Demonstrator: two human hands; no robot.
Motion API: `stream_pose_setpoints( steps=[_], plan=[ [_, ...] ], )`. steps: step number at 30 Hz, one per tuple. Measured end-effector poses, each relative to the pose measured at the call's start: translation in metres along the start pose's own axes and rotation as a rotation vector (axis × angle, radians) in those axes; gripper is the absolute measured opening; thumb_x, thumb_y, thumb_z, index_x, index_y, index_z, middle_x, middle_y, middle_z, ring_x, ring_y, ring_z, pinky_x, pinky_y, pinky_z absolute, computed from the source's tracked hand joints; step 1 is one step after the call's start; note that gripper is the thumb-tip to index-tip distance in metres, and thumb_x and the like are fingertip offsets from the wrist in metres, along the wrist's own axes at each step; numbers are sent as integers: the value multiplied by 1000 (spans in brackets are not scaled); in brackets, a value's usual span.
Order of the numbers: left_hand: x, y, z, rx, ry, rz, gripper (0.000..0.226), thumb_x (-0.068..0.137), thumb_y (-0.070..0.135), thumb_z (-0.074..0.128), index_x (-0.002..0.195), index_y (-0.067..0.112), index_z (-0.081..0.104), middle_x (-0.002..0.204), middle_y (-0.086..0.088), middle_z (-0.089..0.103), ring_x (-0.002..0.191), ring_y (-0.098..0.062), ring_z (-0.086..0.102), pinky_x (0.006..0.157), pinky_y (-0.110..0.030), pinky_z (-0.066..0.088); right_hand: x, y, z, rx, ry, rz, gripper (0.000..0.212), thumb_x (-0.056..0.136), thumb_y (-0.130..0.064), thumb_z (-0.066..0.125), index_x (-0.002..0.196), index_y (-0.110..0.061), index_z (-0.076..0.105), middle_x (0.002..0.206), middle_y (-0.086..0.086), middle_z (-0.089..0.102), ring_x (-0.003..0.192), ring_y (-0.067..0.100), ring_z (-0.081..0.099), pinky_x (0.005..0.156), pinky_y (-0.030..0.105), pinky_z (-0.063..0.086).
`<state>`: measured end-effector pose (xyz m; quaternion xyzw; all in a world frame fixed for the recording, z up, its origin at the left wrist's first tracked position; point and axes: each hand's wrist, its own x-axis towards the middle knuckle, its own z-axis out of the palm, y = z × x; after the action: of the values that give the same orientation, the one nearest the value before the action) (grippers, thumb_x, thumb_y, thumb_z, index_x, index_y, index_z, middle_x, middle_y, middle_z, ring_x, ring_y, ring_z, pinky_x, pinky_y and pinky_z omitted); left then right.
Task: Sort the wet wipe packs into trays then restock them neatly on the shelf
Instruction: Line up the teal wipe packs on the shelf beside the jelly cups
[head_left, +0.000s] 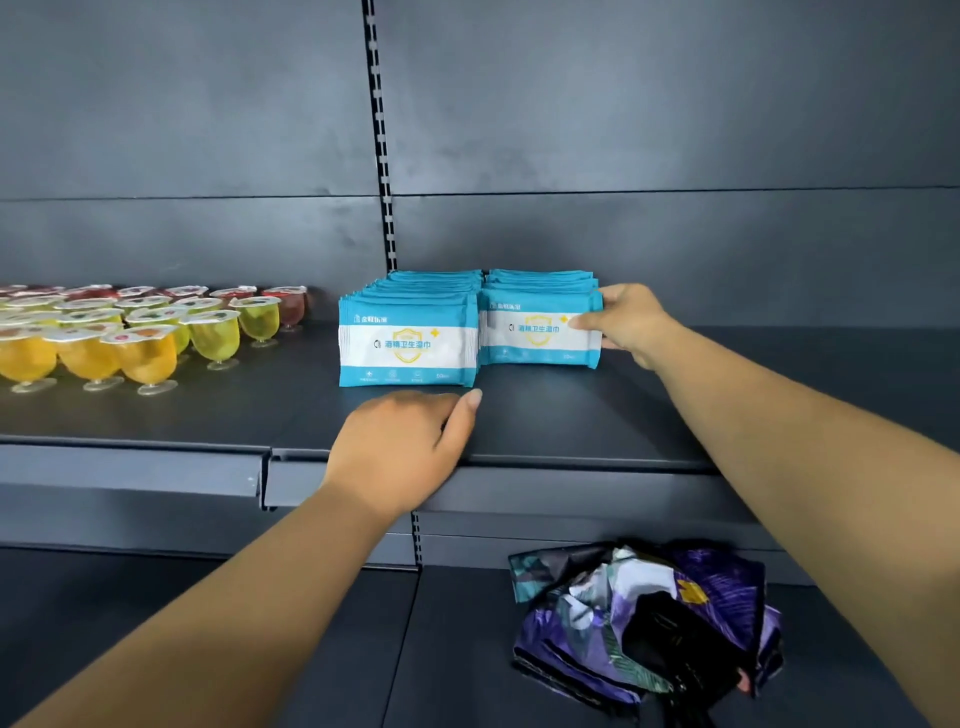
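Observation:
Two rows of blue-and-white wet wipe packs stand upright on the dark shelf (571, 415). The left row (408, 343) reaches nearer the front edge than the right row (540, 327). My right hand (631, 325) grips the right end of the right row, thumb on the front pack's face and fingers behind. My left hand (405, 447) rests on the shelf just in front of the left row, fingers loosely curled, holding nothing and not touching the packs.
Several jelly cups (124, 332), yellow, green and red, stand in rows on the same shelf at the left. A crumpled purple patterned bag (649, 613) lies on the lower shelf at the right. A slotted upright (382, 156) runs up the back panel.

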<state>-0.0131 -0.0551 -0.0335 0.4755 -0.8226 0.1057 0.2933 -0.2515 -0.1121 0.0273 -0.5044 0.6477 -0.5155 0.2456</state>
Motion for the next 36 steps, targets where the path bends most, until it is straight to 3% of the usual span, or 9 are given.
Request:
stream_pose_setpoints(
  steps=[4,10,14,19,23,25,27,31,36],
  plan=[
    [0,-1,0,-17,10,5,92,68,61,-15,93,22,64,93,3,66,88,-17,59,74,-29,46,18,4,6,-111,43,-72,38,79,-5,70,116,-7,61,118,7,64,106,24,62,94,40,49],
    [2,-1,-1,-101,20,-48,81,76,63,-4,88,22,65,96,1,68,91,-23,60,77,-34,48,27,6,4,-283,88,-116,48,80,-11,71,126,-11,54,126,6,59,113,22,57,98,32,45],
    [5,2,-4,-173,-16,-86,66,90,53,8,89,29,70,105,-1,67,98,-24,59,83,-35,46,14,8,5,-461,151,-135,57,82,-15,69,132,-12,41,132,10,51,119,25,49,89,26,39],
    [6,5,-7,-105,-61,-55,57,99,43,14,100,22,67,107,-6,66,99,-26,58,83,-35,45,-28,2,-5,-545,153,-202,60,84,-17,67,136,-13,38,135,13,43,122,25,45,94,26,36],
    [-4,15,-9,22,111,88,78,85,54,4,90,7,65,86,-15,66,83,-32,59,71,-34,42,-98,12,-19,-633,34,-399,39,85,-20,65,122,-11,56,125,10,53,114,23,50,94,24,35],
    [-25,30,-9,-47,265,214,55,88,41,24,87,5,66,79,-13,67,79,-32,61,70,-32,43,-138,29,-25,-629,32,-573,31,85,-20,65,114,-9,62,117,9,60,110,26,54,94,28,39],
    [-58,47,-1,-70,319,263,38,89,31,38,89,6,67,79,-9,67,79,-31,62,72,-33,43,-176,50,-30,-599,87,-812,23,82,-21,65,99,-7,68,98,9,67,95,30,61,84,31,45],
    [-130,80,28,-51,230,277,33,89,26,45,92,3,67,89,-11,67,86,-31,61,80,-39,43,-228,101,-39,-601,106,-1057,30,78,-29,50,84,-8,70,77,5,69,72,28,65,66,32,53],
    [-225,121,76,-91,-27,139,32,86,27,45,87,5,68,79,-11,68,75,-32,62,72,-33,44,-272,202,-40,-573,-90,-927,27,76,-29,50,75,-9,69,69,5,67,64,27,62,61,27,50]
  ],
)
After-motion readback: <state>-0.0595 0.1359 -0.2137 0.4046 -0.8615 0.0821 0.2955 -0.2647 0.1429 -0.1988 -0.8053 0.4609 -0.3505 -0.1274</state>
